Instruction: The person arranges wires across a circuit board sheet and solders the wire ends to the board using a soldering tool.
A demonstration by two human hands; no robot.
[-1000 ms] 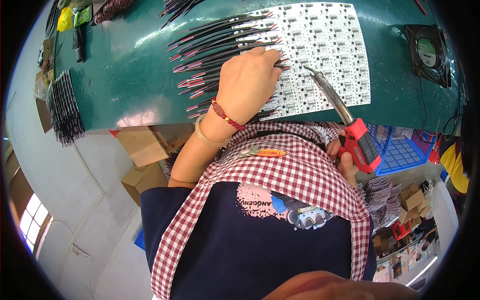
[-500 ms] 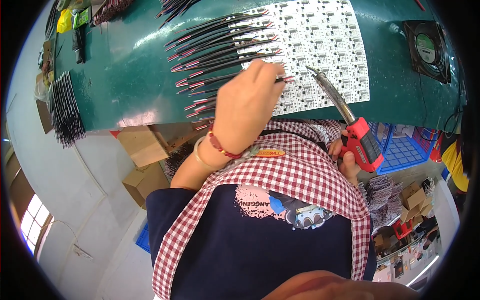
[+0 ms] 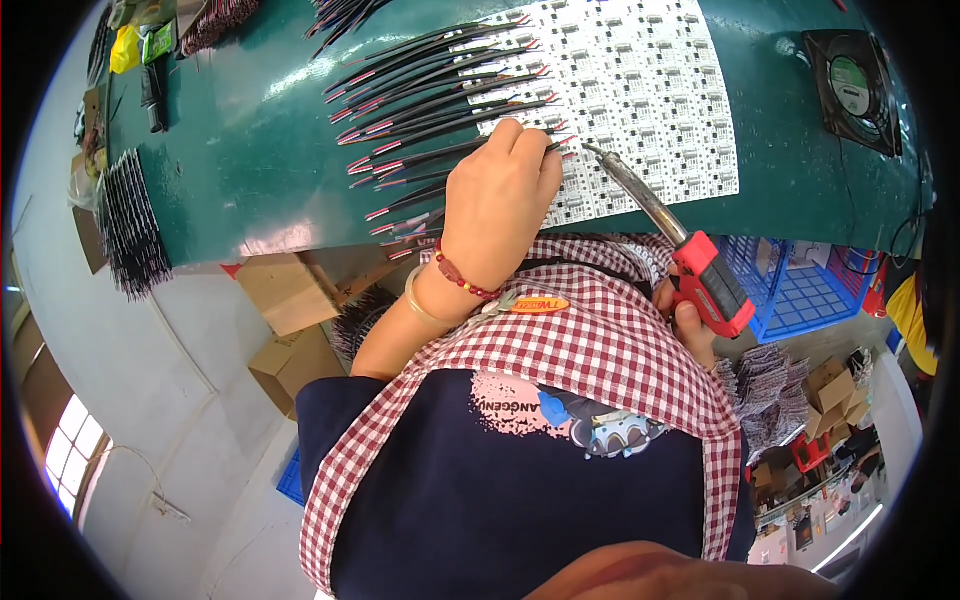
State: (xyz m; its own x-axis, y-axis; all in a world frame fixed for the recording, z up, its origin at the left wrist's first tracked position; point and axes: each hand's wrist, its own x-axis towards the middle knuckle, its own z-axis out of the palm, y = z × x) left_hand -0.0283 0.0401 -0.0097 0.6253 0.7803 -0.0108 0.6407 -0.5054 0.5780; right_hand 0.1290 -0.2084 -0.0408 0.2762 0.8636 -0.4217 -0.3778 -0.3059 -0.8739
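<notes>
My left hand [image 3: 500, 200] is closed in a pinch on a black-sheathed cable; its stripped red and white ends poke out beside my fingertips. Under it lies a white circuit board panel [image 3: 650, 100], covered in rows of small parts. Several black cables [image 3: 430, 110] are laid side by side, their right ends over the panel's left part. In my right hand [image 3: 690, 318] is a soldering iron [image 3: 712, 287] with a red and black handle, gripped near its lower end. The iron's tip points up and left, close to the cable end at my left fingertips but apart from it.
A black fan [image 3: 852, 92] stands at the right of the green table [image 3: 250, 150]. A cable bundle [image 3: 132, 220] hangs over the left edge. Below the table are a blue crate [image 3: 810, 300] and cardboard boxes [image 3: 290, 292]; more cables lie at the far edge.
The soldering iron has moved left and slightly up, its tip now nearer my left fingertips. My left hand has shifted slightly, still pinching the cable.
</notes>
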